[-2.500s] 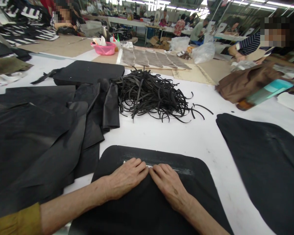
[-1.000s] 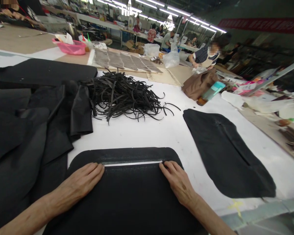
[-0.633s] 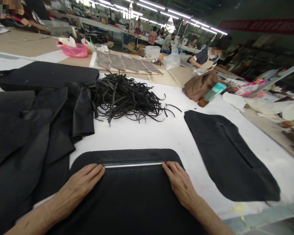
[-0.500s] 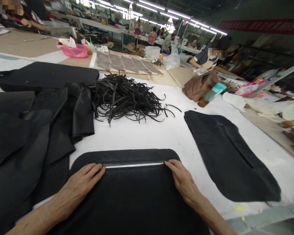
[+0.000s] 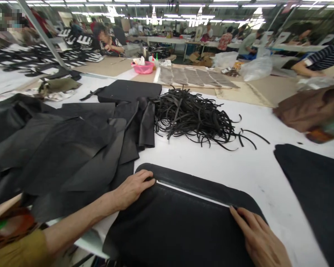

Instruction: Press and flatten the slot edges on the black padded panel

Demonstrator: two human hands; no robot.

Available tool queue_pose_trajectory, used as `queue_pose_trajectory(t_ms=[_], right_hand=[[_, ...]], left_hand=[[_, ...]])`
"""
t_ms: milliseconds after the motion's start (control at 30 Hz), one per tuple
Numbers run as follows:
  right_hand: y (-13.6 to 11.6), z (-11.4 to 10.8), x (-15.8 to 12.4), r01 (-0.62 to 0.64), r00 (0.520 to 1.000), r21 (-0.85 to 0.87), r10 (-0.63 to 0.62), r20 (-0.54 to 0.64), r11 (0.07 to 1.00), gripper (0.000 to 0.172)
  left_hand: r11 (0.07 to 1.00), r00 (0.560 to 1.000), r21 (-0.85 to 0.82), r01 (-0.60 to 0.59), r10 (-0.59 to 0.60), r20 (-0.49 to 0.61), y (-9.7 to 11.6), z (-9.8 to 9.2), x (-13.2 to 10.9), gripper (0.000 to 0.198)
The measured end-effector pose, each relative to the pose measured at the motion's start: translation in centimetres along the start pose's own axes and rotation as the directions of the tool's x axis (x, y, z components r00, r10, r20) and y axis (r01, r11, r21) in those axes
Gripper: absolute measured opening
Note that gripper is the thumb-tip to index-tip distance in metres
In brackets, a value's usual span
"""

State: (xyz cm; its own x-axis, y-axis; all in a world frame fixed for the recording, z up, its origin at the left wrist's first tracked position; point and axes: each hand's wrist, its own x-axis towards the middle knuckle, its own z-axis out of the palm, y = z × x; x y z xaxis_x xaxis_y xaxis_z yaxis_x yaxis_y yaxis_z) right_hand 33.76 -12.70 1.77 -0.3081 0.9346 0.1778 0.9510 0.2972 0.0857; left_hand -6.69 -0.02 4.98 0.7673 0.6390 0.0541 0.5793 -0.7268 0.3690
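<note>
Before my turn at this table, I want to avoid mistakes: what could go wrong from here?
The left hand and right hand touch the black panel near opposite ends of its white line; uneven pulling might skew it. Black sheets lie by the left forearm, which might drag them. The pile of black strips beyond could shed strays under the panel.

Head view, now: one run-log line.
left hand: on black panel, left end of white band; right hand: on panel, band's right end; black strips: heaped beyond panel

Slotted panel (image 5: 180, 226), lower centre: matt, smooth, leather-like. Basket (image 5: 145, 69), upper centre: plastic. Surface (image 5: 180, 159): matt, smooth, paper-like.
</note>
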Motion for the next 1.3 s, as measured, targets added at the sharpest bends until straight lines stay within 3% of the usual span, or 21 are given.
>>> queue_pose_trajectory(t_ms=[133, 233, 300, 400, 500, 567, 700, 833, 933, 1133, 1300], right_hand=[[0.5, 0.1, 0.1, -0.004, 1.000, 0.033, 0.005, -0.022, 0.999, 0.055], [0.2, -1.0, 0.7, -0.064, 0.993, 0.106, 0.074, -0.091, 0.992, 0.040], [-0.2, -2.2, 1.4, -0.175, 0.976, 0.214, 0.197, -0.088, 0.961, 0.027], [-0.4, -3.9, 2.5, -0.419, 0.901, 0.375, 0.429, 0.061, 0.827, 0.020], [0.1, -4.7, 3.3, -0.562, 0.823, 0.428, 0.532, 0.200, 0.708, 0.016], [0.5, -4.8, 3.5, -0.582, 0.810, 0.460, 0.527, 0.256, 0.671, 0.014], [0.6, -4.5, 4.0, -0.545, 0.838, 0.480, 0.470, 0.278, 0.688, 0.010], [0.5, -3.8, 4.9, -0.531, 0.847, 0.453, 0.440, 0.299, 0.716, 0.009], [0.8, -3.0, 5.6, -0.560, 0.827, 0.424, 0.458, 0.326, 0.712, 0.006], [1.7, -2.4, 7.0, -0.663, 0.743, 0.350, 0.522, 0.419, 0.662, 0.006], [1.6, -3.4, 7.3, -0.657, 0.744, 0.345, 0.501, 0.442, 0.670, 0.004]], left_hand=[[0.970, 0.979, -0.182, 0.159, -0.178, -0.096, 0.5, -1.3, 0.3, 0.041], [0.961, 0.960, -0.183, 0.209, -0.237, -0.148, 3.0, -2.2, 1.5, 0.039], [0.973, 0.982, -0.175, 0.151, -0.169, -0.089, 5.7, -2.0, 2.8, 0.038], [0.982, 0.995, -0.186, -0.027, 0.044, 0.091, 10.1, -0.1, 5.1, 0.035], [0.959, 0.947, -0.165, -0.232, 0.261, 0.187, 13.5, 2.9, 7.6, 0.041], [0.934, 0.914, -0.115, -0.339, 0.356, 0.195, 14.8, 4.8, 9.2, 0.048], [0.938, 0.927, -0.004, -0.347, 0.343, 0.154, 15.7, 7.1, 11.8, 0.039], [0.943, 0.938, 0.019, -0.332, 0.328, 0.113, 15.8, 7.8, 12.8, 0.045], [0.953, 0.947, -0.018, -0.301, 0.301, 0.107, 15.8, 7.9, 12.9, 0.050], [0.957, 0.948, -0.116, -0.267, 0.282, 0.147, 15.6, 7.1, 13.0, 0.047], [0.957, 0.947, -0.137, -0.256, 0.277, 0.161, 15.8, 6.4, 13.2, 0.051]])
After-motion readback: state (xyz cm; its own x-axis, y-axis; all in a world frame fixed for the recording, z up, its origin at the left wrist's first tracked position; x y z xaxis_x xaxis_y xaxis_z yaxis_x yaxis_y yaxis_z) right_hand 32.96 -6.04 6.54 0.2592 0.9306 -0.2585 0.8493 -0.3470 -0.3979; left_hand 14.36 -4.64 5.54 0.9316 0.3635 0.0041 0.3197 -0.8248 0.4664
